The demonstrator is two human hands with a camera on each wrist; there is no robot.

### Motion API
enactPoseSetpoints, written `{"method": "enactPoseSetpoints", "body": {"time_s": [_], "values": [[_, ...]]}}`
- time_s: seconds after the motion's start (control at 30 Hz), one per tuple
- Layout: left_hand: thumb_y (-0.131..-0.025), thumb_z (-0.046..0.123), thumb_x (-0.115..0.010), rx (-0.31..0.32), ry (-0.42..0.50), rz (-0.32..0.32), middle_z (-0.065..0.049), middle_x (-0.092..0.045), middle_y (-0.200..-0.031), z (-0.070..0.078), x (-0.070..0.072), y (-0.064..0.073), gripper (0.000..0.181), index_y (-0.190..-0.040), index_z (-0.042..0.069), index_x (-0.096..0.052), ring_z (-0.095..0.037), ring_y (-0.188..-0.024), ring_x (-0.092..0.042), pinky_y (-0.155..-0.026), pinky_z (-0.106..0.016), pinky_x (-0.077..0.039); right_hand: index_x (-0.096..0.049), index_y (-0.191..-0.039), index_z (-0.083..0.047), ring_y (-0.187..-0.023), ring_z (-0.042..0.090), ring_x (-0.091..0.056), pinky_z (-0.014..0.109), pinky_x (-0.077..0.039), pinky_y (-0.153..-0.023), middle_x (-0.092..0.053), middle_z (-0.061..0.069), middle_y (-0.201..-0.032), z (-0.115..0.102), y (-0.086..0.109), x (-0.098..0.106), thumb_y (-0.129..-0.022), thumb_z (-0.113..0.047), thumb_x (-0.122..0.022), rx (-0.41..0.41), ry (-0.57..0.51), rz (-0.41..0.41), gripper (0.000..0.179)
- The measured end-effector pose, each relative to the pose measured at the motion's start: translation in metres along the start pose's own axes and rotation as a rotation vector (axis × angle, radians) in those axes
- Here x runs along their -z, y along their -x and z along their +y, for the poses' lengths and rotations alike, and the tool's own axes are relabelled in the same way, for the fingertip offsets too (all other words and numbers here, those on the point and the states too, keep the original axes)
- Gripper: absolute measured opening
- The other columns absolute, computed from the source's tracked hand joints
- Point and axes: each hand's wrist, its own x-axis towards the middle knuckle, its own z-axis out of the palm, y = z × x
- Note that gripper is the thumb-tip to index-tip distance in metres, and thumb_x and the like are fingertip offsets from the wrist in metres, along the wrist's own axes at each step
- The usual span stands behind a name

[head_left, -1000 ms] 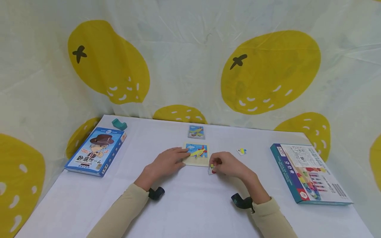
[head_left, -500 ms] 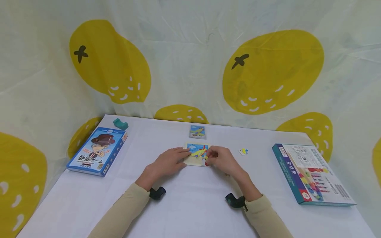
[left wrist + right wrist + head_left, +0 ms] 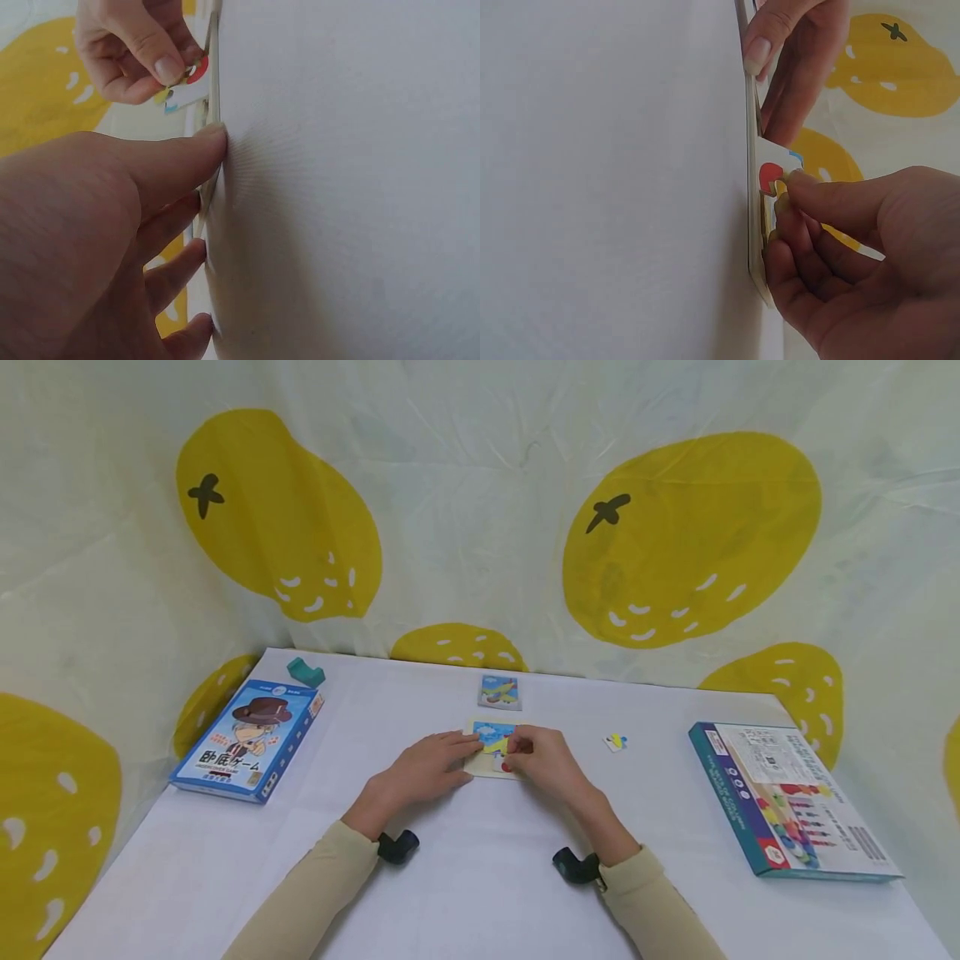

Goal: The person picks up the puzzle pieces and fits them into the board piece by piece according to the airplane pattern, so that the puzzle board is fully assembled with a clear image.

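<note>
A small jigsaw puzzle board (image 3: 482, 767) with a yellow plane on blue sky and a cream frame lies mid-table. My left hand (image 3: 422, 768) rests at its left side, fingers extended, with the thumb pressing the near edge in the left wrist view. Over the lower right of the board, my right hand (image 3: 551, 764) pinches a puzzle piece (image 3: 774, 156) between thumb and fingers. White, red and yellow show on this piece, which is tilted close over the board. The right fingers hide part of the picture. Another puzzle piece (image 3: 616, 742) lies loose to the right.
Behind the board lies a small plane picture (image 3: 500, 692) in a grey border. A blue game box (image 3: 243, 739) is at the left, with a teal curved object (image 3: 306, 672) beyond it. A flat teal-edged box (image 3: 795, 802) lies at the right.
My right hand has carried the pinched piece from the table at the board's near right corner, up and leftward over the board. The left hand has stayed at the board's left side.
</note>
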Motion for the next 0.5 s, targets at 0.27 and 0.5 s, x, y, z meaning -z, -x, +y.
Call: {"method": "enactPoseSetpoints", "body": {"time_s": [0.27,0.5], "values": [[-0.098,0.034,-0.063,0.014,0.035,-0.003,0.007,-0.045,-0.155,-0.003,-0.001,-0.001,0.058,-0.151,0.022,-0.045,-0.021,-0.149,-0.034,-0.122,-0.044,-0.031,-0.069,-0.086,-0.01,-0.074,0.015,-0.057,0.025,-0.049,-0.067,-0.064,-0.001,-0.076,-0.007,-0.003,-0.009,-0.086,-0.004,-0.074,0.003,0.05,0.006,0.008],[-0.098,0.035,-0.063,0.026,0.06,0.0,0.006,-0.046,-0.155,-0.004,-0.003,-0.002,0.058,-0.152,0.024,-0.043,-0.021,-0.149,-0.034,-0.121,-0.045,-0.032,-0.069,-0.084,-0.011,-0.074,0.015,-0.056,0.025,-0.048,-0.066,-0.064,0.0,-0.076,-0.01,-0.006,-0.018,-0.086,-0.006,-0.074,-0.023,0.055,0.025,0.007]]}}
